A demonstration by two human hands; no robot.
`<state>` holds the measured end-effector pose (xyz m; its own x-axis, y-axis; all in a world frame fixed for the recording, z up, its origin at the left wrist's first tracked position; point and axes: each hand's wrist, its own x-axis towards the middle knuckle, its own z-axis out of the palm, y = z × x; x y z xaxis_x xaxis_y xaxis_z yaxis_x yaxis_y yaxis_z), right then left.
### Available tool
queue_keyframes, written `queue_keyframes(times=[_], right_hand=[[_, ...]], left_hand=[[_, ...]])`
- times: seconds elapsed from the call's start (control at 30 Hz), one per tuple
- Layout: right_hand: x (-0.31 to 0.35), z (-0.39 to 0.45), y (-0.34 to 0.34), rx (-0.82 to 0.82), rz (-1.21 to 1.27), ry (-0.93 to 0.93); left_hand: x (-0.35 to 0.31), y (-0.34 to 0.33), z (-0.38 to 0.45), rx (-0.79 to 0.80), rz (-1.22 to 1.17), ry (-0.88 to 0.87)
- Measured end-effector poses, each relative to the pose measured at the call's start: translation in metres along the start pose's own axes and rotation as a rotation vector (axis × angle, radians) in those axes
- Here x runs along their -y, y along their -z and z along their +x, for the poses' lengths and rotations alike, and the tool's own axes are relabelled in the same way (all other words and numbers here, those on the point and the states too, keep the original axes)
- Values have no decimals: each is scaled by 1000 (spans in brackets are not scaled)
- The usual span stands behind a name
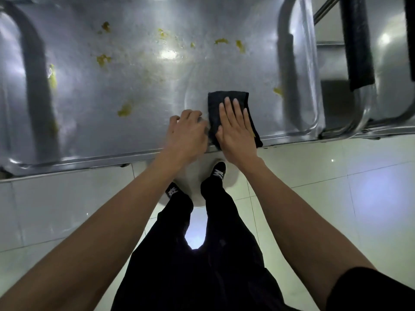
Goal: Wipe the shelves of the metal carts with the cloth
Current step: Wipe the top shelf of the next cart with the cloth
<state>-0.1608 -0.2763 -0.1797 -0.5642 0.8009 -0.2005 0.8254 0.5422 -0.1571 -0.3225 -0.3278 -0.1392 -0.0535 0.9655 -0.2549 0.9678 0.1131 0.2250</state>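
Observation:
A steel cart's top shelf fills the upper part of the head view, smeared with several yellow-green food bits. A folded dark cloth lies flat near the shelf's front edge. My right hand presses on the cloth with straight fingers. Just left of the cloth, my left hand rests on the shelf with curled fingers; whether they pinch the cloth's left edge is hidden.
A second steel cart stands close on the right, with a black padded handle. Curved tube handles rise at both ends of the near cart. White floor tiles and my legs and shoes are below.

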Motion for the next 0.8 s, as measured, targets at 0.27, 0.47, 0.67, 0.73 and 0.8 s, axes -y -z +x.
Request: queue_keyframes(times=[0.27,0.47,0.67,0.73,0.8], right_hand=[[-104,-3,13,-30,4,-141],[-178,-8,25,-18,-23,-297],[-178,-7,22,-71,-12,-327],[-168,-2,21,-69,21,-331],[-153,6,20,-57,51,-274]], left_hand=[[-81,5,51,126,44,-78],[-114,3,62,222,102,19],[-108,4,64,167,81,-9],[-99,3,61,149,49,-36],[-92,2,60,157,35,-59]])
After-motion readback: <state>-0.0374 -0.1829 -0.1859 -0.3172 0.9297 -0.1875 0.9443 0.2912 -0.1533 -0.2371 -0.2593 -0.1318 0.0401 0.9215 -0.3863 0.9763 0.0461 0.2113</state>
